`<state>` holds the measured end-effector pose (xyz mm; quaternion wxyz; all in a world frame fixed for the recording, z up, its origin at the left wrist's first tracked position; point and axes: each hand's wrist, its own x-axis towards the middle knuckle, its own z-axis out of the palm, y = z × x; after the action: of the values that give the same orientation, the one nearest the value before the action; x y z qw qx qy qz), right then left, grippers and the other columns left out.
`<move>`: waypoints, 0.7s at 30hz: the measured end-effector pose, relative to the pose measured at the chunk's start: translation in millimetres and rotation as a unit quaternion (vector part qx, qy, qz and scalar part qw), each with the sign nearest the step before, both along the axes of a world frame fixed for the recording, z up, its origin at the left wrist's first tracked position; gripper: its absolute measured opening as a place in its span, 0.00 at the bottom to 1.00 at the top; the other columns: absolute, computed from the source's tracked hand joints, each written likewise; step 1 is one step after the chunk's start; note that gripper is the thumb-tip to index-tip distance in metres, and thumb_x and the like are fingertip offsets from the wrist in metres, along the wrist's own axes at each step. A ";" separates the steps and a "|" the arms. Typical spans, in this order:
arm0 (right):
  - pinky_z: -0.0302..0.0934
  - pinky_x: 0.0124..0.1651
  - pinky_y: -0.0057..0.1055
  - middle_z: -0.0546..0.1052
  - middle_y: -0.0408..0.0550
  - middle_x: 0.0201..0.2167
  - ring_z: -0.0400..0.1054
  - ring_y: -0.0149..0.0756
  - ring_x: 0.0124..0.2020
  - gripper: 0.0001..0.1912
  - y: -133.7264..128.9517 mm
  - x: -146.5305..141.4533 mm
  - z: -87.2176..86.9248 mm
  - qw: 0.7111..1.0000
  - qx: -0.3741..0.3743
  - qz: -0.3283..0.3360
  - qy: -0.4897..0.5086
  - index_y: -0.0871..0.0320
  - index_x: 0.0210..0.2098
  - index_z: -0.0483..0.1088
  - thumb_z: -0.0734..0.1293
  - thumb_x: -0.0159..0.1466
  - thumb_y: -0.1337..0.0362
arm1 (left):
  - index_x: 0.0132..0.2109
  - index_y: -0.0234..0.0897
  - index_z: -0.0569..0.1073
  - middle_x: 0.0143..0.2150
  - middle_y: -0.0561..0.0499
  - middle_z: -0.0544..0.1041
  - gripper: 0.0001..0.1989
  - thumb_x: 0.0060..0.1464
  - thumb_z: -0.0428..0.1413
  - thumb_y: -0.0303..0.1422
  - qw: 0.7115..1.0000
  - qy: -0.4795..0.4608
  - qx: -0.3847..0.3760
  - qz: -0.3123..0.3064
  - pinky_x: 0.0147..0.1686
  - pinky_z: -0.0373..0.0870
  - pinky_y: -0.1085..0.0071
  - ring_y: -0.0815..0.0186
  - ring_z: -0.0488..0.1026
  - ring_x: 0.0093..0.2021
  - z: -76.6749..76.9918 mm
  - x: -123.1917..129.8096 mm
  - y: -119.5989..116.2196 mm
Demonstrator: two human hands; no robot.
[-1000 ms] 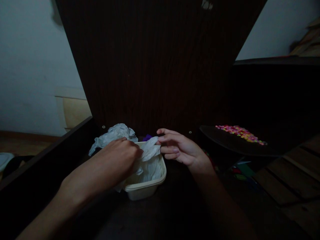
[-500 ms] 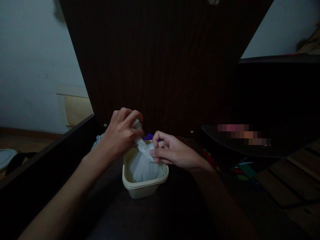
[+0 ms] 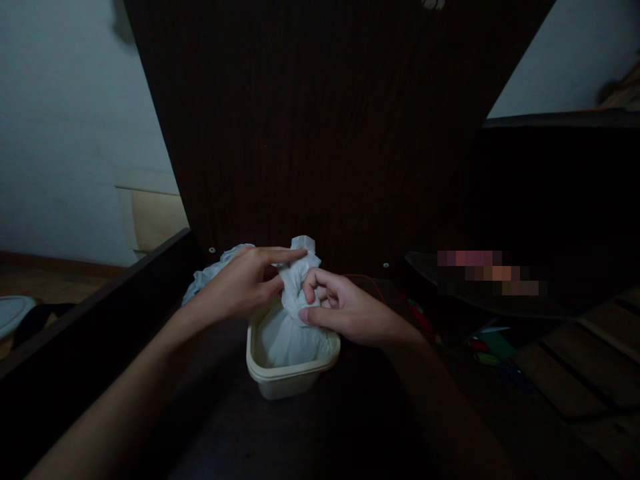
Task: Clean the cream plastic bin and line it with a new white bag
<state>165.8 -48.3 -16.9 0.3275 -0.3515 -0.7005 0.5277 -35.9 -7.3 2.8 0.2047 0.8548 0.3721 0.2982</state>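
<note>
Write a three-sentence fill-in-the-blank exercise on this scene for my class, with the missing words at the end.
1. The lower part of the white bag sits ____ the cream container.
2. The left hand and right hand both touch the white ____.
3. The hand nearer the crumpled pale material is the ____ one.

Missing words: inside; bag; left.

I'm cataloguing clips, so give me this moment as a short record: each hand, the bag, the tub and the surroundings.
Left hand: fingers against the bag's upper part; firmness of grip unclear
Right hand: thumb and fingers pinching the bag's gathered neck
White bag: lower part inside the tub, neck rising above it
Tub: cream, upright
Surroundings: crumpled plastic beyond the left wrist; dark board behind
</note>
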 end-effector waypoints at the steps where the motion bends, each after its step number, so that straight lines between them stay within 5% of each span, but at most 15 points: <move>1: 0.49 0.28 0.26 0.62 0.36 0.26 0.55 0.28 0.27 0.10 0.7 0.3 -0.3 1.000 0.010 0.000 -0.005 0.55 0.33 0.61 0.69 0.58 0.66 | 0.61 0.39 0.76 0.46 0.49 0.85 0.27 0.55 0.52 0.26 0.999 -0.025 -0.034 -0.013 0.35 0.74 0.71 0.63 0.80 0.36 1.4 -0.4 -0.8; 8: 0.51 0.29 0.27 0.62 0.37 0.27 0.56 0.28 0.28 0.09 0.6 -1.4 1.2 0.999 0.041 0.011 -0.012 0.56 0.30 0.61 0.68 0.58 0.68 | 0.50 0.36 0.80 0.60 0.43 0.76 0.15 0.57 0.59 0.34 0.968 -0.210 -0.105 -0.092 0.52 0.73 0.64 0.56 0.74 0.57 -7.0 7.6 2.6; 13: 0.45 0.26 0.26 0.60 0.35 0.24 0.53 0.26 0.25 0.07 -2.4 -0.3 3.6 0.998 0.041 0.009 -0.054 0.56 0.32 0.63 0.67 0.59 0.69 | 0.40 0.38 0.67 0.55 0.45 0.73 0.19 0.46 0.67 0.38 0.928 -0.339 -0.144 -0.051 0.39 0.74 0.69 0.65 0.75 0.42 -25.8 20.0 10.0; 16: 0.42 0.24 0.25 0.58 0.34 0.22 0.50 0.26 0.23 0.07 -3.7 1.7 4.7 0.995 0.048 0.009 -0.083 0.56 0.33 0.64 0.68 0.59 0.70 | 0.35 0.38 0.64 0.44 0.50 0.73 0.20 0.43 0.67 0.39 0.949 -0.290 -0.124 0.001 0.34 0.69 0.72 0.68 0.70 0.36 -32.2 23.5 13.7; 21: 0.43 0.23 0.25 0.57 0.33 0.21 0.50 0.26 0.22 0.06 -3.5 5.5 5.0 0.993 0.056 0.014 -0.100 0.56 0.34 0.64 0.67 0.60 0.69 | 0.27 0.35 0.76 0.36 0.51 0.68 0.09 0.50 0.61 0.36 0.990 -0.135 0.011 0.049 0.38 0.66 0.69 0.63 0.68 0.40 -29.1 21.4 10.6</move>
<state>171.4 -51.8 -11.9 0.2677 -0.3735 -0.7630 0.4546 -14.5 3.2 -26.3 0.2288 0.7899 0.3793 0.4241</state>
